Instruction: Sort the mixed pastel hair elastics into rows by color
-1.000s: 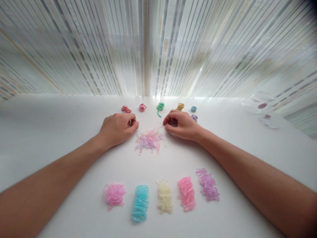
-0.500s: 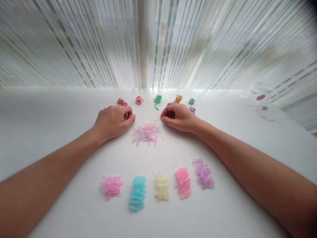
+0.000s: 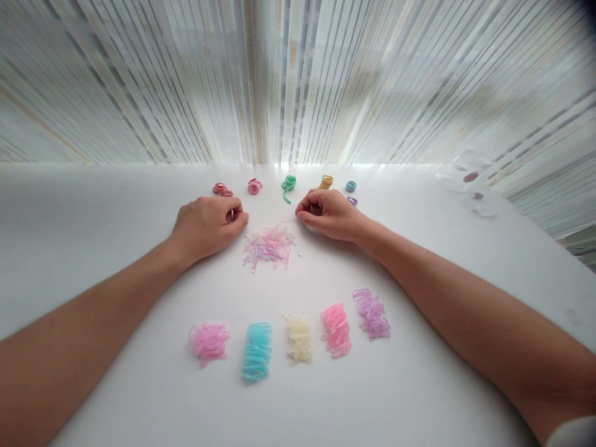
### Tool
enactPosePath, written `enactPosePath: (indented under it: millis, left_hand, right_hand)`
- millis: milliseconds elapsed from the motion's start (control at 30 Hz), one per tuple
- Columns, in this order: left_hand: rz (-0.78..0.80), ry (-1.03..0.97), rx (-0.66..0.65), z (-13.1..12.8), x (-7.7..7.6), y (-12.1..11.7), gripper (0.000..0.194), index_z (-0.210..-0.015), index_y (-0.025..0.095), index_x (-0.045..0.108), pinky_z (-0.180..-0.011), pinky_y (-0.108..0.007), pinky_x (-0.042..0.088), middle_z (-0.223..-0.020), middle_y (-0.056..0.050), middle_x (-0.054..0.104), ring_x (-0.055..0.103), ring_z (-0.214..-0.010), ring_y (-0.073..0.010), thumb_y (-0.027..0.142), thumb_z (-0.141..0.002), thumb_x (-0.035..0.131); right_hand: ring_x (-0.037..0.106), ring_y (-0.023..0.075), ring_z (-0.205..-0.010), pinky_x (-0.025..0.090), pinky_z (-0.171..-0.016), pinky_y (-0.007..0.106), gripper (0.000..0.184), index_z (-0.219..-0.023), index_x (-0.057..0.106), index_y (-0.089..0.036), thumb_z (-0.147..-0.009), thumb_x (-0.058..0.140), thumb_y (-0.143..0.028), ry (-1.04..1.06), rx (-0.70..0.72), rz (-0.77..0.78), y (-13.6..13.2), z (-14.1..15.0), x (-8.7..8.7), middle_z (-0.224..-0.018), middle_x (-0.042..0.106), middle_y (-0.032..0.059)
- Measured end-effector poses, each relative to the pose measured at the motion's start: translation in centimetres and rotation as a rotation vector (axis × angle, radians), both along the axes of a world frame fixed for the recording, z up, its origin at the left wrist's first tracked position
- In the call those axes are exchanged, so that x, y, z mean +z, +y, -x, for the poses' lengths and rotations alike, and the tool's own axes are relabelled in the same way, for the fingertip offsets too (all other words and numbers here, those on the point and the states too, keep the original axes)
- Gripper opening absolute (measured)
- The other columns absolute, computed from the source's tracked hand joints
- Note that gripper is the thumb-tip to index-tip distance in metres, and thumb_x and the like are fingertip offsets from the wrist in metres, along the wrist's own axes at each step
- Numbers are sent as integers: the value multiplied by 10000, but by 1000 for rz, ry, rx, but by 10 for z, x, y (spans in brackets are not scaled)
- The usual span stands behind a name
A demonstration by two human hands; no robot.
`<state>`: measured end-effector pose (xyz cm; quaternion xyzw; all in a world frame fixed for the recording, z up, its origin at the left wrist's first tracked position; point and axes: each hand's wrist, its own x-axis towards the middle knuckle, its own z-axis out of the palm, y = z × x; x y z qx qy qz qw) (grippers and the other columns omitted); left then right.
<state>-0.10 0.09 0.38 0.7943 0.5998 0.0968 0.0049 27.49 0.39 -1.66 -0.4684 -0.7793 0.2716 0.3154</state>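
A loose heap of pale pink, lilac and white rubber bands [image 3: 269, 245] lies on the white table between my hands. My left hand [image 3: 210, 225] rests at its left, thumb and forefinger pressed together; anything in that pinch is too small to make out. At the heap's upper right, my right hand [image 3: 329, 214] is closed in a pinch. From its fingertips a thin pale strand, seemingly one rubber band [image 3: 288, 220], stretches left, just above the heap.
Nearer me lie sorted bunches: pink [image 3: 209, 343], turquoise [image 3: 257, 352], cream [image 3: 298, 338], bright pink [image 3: 336, 330] and lilac [image 3: 371, 314]. Behind the hands sit small coils, including red [image 3: 222, 189], green [image 3: 288, 183] and yellow [image 3: 326, 182]. Clear plastic pieces [image 3: 472, 180] lie far right.
The whole view has shifted slightly, so the table things sit a little further left and higher. Both hands keep their pinches beside the heap. A pale sleeve edge now shows at lower right.
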Motion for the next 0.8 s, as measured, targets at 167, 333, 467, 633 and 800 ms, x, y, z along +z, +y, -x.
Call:
enactPosePath:
  millis: [167,333,467,633,800]
  left_hand:
    - [-24,-33,-33,1,-4,-1,285,-873,242,700,-725,-351,431,-908,-57,767,688,-870,-265,436,-928,499]
    - [-31,-56,-74,3,-8,0,289,-835,231,686,-725,-361,437,-858,-65,743,680,-844,-261,421,-931,491]
    - [-27,-69,-84,2,-10,1,291,-838,227,698,-753,-370,461,-890,-70,754,685,-850,-260,403,-935,487]
    - [-33,-98,-94,2,-12,1,286,-836,226,697,-760,-369,459,-897,-73,759,690,-877,-260,402,-935,495]
    - [-40,-118,-104,1,-12,0,258,-816,225,682,-778,-387,475,-920,-77,765,704,-897,-276,379,-929,509]
  right_hand:
    - [464,129,-645,384,-644,312,138,-839,741,-171,-844,681,-295,25,-50,-7,-4,-5,3,-733,636,17]
    - [511,165,-691,434,-707,375,171,-825,757,-192,-870,705,-349,28,-55,-77,-20,-5,23,-740,635,31]
    - [547,180,-709,448,-682,367,173,-831,769,-213,-889,715,-367,-34,-17,-102,-49,8,44,-774,672,45]
    - [592,182,-730,477,-627,331,144,-831,758,-230,-920,696,-325,-91,83,-89,-92,29,62,-824,718,47]
    - [597,169,-710,504,-602,314,121,-840,735,-236,-938,667,-251,-115,155,-102,-120,44,75,-835,716,46]
